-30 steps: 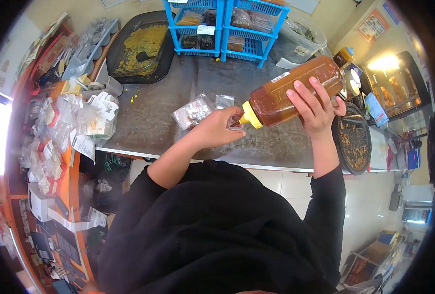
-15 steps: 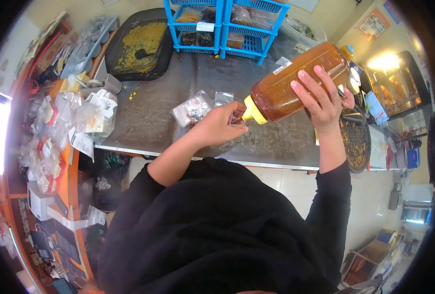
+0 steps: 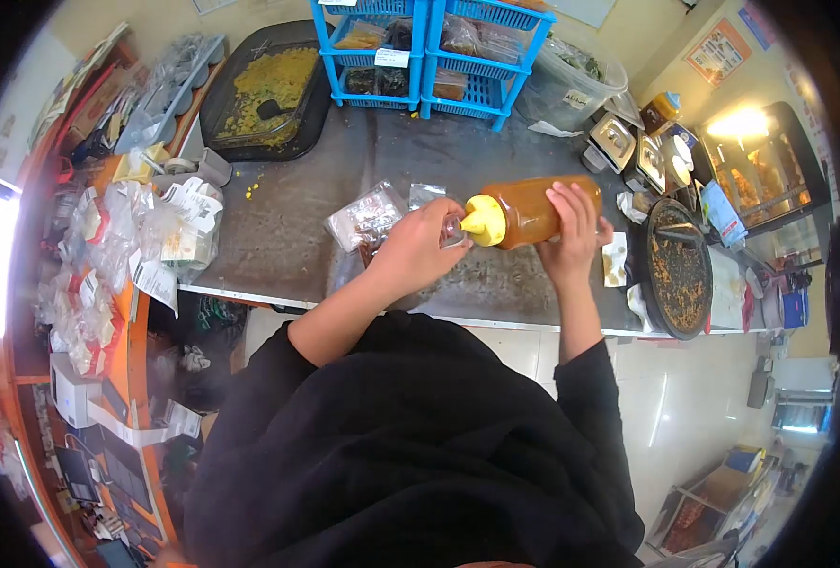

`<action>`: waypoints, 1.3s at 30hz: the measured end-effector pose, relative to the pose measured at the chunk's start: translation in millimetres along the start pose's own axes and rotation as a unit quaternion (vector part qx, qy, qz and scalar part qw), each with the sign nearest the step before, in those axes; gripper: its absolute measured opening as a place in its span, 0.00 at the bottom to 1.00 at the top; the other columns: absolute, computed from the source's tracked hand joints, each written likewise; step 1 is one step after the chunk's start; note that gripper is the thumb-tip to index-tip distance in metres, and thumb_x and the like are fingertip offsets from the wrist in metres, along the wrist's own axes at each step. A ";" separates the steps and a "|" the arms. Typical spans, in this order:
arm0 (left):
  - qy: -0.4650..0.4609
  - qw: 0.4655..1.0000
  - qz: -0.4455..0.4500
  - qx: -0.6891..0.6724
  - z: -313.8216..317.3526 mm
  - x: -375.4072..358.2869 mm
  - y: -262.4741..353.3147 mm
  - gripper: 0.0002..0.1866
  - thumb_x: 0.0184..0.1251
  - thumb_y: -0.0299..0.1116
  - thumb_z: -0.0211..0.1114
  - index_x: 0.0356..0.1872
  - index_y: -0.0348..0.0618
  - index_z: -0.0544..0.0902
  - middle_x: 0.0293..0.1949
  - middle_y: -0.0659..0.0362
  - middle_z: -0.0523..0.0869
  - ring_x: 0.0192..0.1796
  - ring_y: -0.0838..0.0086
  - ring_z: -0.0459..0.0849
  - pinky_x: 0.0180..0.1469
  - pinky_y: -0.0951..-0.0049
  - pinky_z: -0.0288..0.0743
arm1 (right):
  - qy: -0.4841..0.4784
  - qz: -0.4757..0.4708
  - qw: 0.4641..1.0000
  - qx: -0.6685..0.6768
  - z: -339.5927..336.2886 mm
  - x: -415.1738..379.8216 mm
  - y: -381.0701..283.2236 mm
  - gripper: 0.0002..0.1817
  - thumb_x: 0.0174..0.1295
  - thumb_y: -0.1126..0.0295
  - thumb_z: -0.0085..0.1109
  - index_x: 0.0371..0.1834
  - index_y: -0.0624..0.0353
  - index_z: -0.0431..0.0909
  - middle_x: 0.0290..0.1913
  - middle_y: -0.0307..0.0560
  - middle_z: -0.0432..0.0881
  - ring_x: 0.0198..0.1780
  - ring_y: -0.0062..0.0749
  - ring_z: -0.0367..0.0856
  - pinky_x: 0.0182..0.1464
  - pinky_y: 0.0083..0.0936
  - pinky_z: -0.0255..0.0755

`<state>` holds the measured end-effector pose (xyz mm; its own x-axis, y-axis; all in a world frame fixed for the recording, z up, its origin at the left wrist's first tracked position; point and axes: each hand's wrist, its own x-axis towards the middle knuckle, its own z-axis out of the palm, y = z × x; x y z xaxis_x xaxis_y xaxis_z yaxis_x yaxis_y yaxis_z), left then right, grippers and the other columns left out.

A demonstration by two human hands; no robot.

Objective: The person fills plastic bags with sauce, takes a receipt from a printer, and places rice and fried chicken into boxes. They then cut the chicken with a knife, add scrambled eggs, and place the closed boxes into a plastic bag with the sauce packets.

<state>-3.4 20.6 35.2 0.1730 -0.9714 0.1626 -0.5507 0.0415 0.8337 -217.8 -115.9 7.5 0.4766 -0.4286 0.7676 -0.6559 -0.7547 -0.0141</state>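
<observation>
My right hand (image 3: 574, 232) is wrapped round a squeeze bottle (image 3: 526, 214) of brown-orange sauce with a yellow cap. The bottle lies nearly level, its nozzle pointing left. In my left hand (image 3: 426, 242) is a small clear plastic cup (image 3: 452, 230), its opening at the nozzle tip. How much sauce the cup holds is hard to make out. Just beyond my left hand, clear plastic packets (image 3: 368, 216) lie on the dark metal worktop (image 3: 297, 218), partly behind the wrist.
Blue plastic basket racks (image 3: 420, 66) with bagged goods stand at the back. A black tray (image 3: 213, 123) of yellow food is at back left. On the right are a round dark pan (image 3: 675, 275), lidded metal containers (image 3: 613, 142) and a clear tub (image 3: 566, 99). Plastic bags (image 3: 107, 232) fill the left side.
My right hand has brought the bottle lower and to the left, from a steep downward tilt to nearly level. My left hand with the cup has shifted slightly left.
</observation>
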 end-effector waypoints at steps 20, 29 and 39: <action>-0.224 0.827 -0.043 -0.514 -12.4 1.6 -11.3 0.25 0.71 0.30 0.52 0.67 0.35 0.63 0.66 0.48 0.68 0.68 0.62 0.68 0.66 0.65 0.65 | -0.060 0.307 0.821 0.478 -11.6 -9.6 -93.7 0.18 0.52 0.70 0.69 0.46 0.61 0.78 0.38 0.43 0.80 0.40 0.29 0.77 0.48 0.26 0.69; -0.013 0.935 -0.107 -0.337 -23.6 -20.0 -45.9 0.09 0.67 0.23 0.60 0.47 0.34 0.78 0.38 0.59 0.85 0.41 0.78 0.83 0.44 0.78 0.77 | -0.131 0.273 0.791 0.531 17.9 4.2 -113.7 0.04 0.54 0.77 0.67 0.33 0.62 0.84 0.31 0.39 0.81 0.35 0.19 0.75 0.41 0.18 0.68; 0.086 0.979 -0.092 -0.158 -20.9 -52.4 -82.7 0.04 0.66 0.26 0.62 0.37 0.36 0.79 0.32 0.59 0.83 0.33 0.80 0.79 0.38 0.79 0.74 | -0.260 0.240 0.783 0.512 50.1 -2.2 -143.5 0.06 0.55 0.68 0.68 0.31 0.58 0.85 0.31 0.41 0.84 0.37 0.25 0.79 0.41 0.23 0.71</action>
<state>50.2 73.0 -31.2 0.3954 -0.9167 0.0578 -0.2210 -0.0339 0.9747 -95.4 -31.5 -24.3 0.6675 -0.7283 0.1551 -0.1462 -0.3324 -0.9317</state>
